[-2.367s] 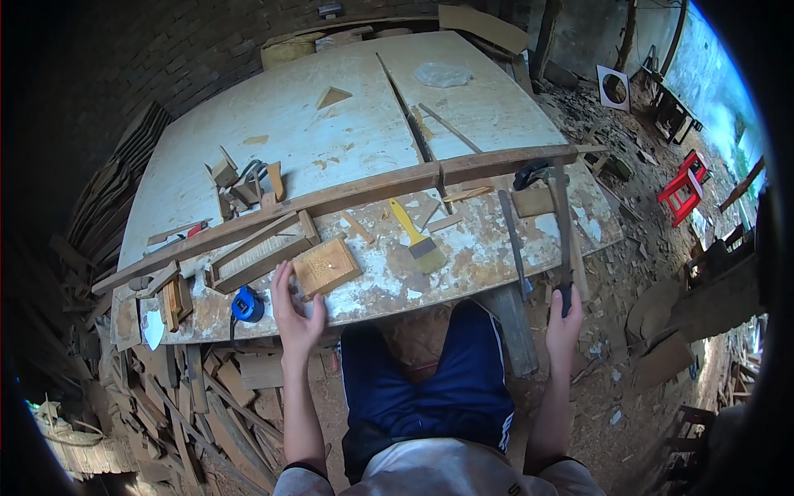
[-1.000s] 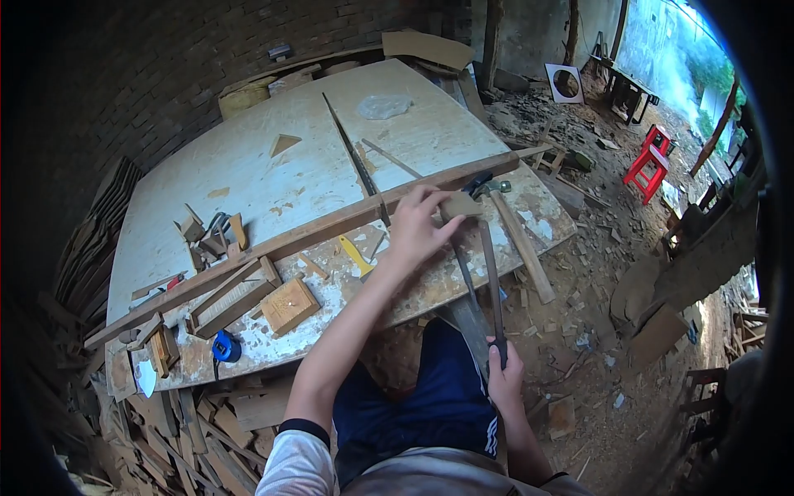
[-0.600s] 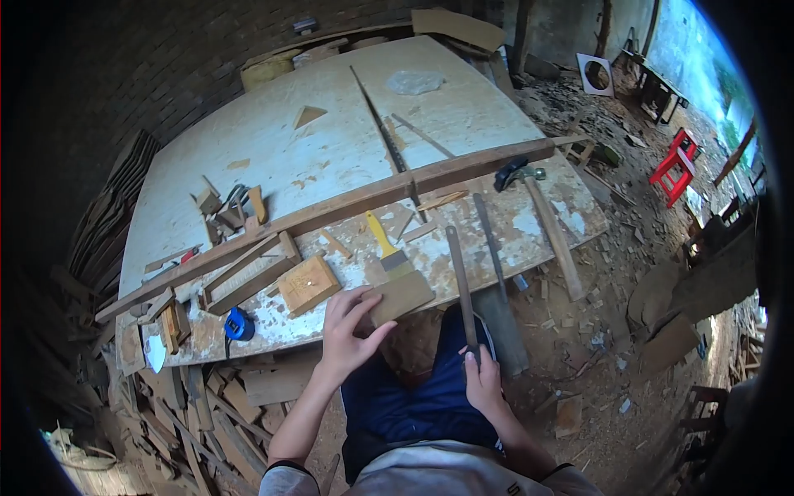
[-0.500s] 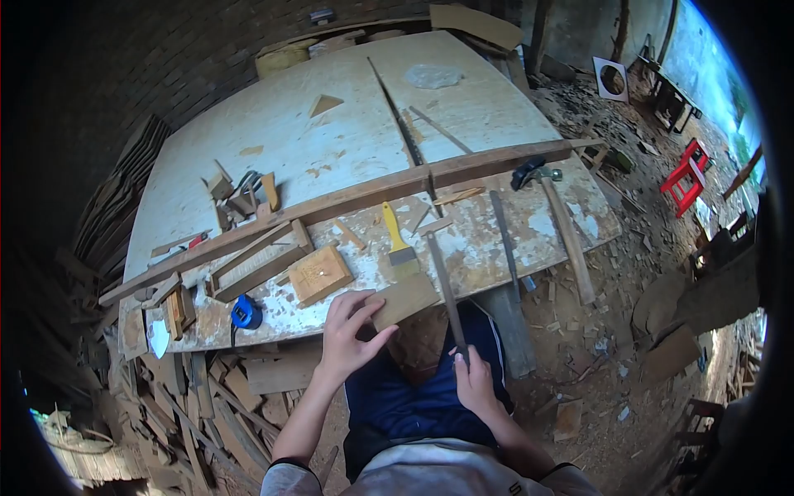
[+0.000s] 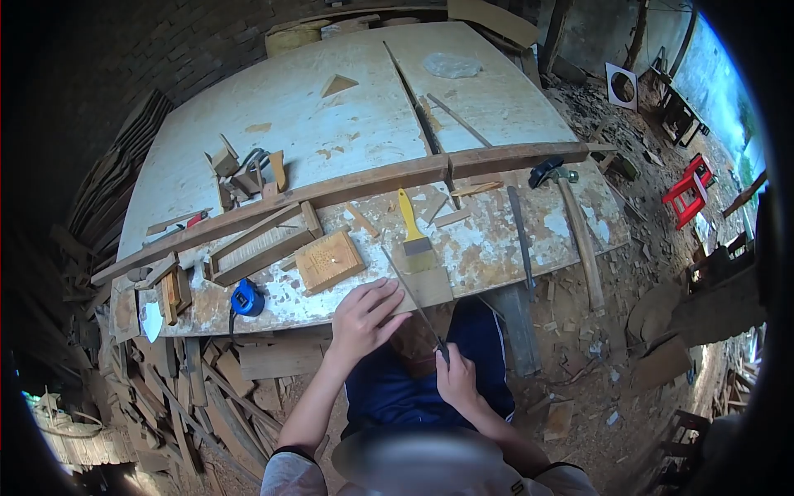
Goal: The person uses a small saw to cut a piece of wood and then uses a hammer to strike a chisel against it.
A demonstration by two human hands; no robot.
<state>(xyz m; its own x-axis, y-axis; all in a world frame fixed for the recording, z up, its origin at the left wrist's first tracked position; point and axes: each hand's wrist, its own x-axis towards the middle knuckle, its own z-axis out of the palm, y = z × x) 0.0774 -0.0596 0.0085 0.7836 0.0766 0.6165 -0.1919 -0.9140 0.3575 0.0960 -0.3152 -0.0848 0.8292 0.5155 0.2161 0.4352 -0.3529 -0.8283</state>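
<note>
A small flat wooden board (image 5: 432, 287) lies at the table's near edge, its left end partly covered. My left hand (image 5: 364, 318) is over that end, fingers bent down onto it and thumb along the near side. In my right hand (image 5: 456, 372), a long metal file (image 5: 411, 291) is gripped by its dark handle, its narrow blade slanting forward and left across the board beside my left fingertips. Just behind the board is a yellow-handled paintbrush (image 5: 408, 217), bristles toward me. A thick wooden block (image 5: 331, 261) sits left of it.
A long wooden beam (image 5: 356, 190) crosses the table (image 5: 289, 149). Right of the board lie a second file (image 5: 520, 236) and a hammer (image 5: 579, 236). A blue tape measure (image 5: 246, 298) stands at the left. Scrap wood (image 5: 207, 397) covers the floor; a red stool (image 5: 686, 194) stands farther right.
The file has swung left, from the board's right side to across its left part. The board now lies farther right and straighter. My left hand has moved slightly right, fingers lower on it.
</note>
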